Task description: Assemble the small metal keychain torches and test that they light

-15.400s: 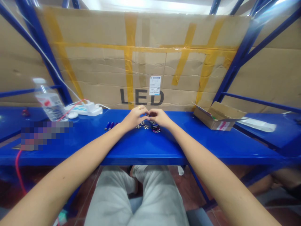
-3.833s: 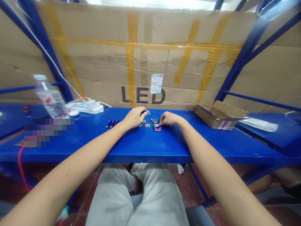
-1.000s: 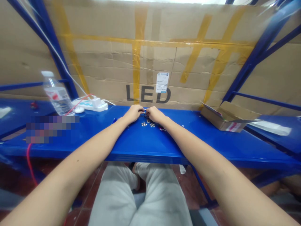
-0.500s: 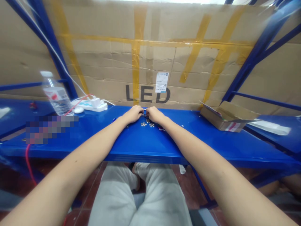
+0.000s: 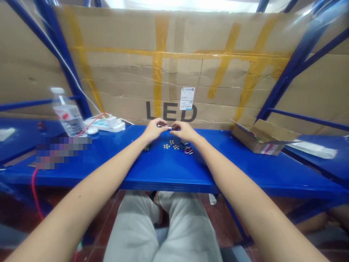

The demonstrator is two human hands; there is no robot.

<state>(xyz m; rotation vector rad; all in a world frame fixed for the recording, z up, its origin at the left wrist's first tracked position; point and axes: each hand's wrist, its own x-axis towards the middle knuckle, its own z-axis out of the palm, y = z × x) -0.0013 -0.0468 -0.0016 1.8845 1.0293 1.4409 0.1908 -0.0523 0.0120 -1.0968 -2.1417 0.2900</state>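
Note:
My left hand (image 5: pixel 155 130) and my right hand (image 5: pixel 184 131) meet above the far part of the blue table (image 5: pixel 166 169). Between their fingertips lies a slim, shiny, pen-like tube (image 5: pixel 169 128), held level with one end in each hand; its exact kind is too small to make out. Below the hands sit small clusters of round silvery pieces (image 5: pixel 166 146), looking like button cells. Close to my right wrist is a little pile of colourful shiny pieces (image 5: pixel 188 150), with more small metal bits (image 5: pixel 184 142) behind it. Dark small items (image 5: pixel 147 147) are partly hidden by my left wrist.
On the left stand a water bottle (image 5: pixel 68 112) and a white power strip (image 5: pixel 107 124) with cables. An open cardboard box (image 5: pixel 263 138) is at the right. A tall cardboard sheet (image 5: pixel 122 83) marked LED closes off the back, between blue frame posts (image 5: pixel 283 85).
Both hands have lifted slightly and opened out from a curled pose, so the tube between them now shows. The colourful pile by my right wrist has come into fuller view.

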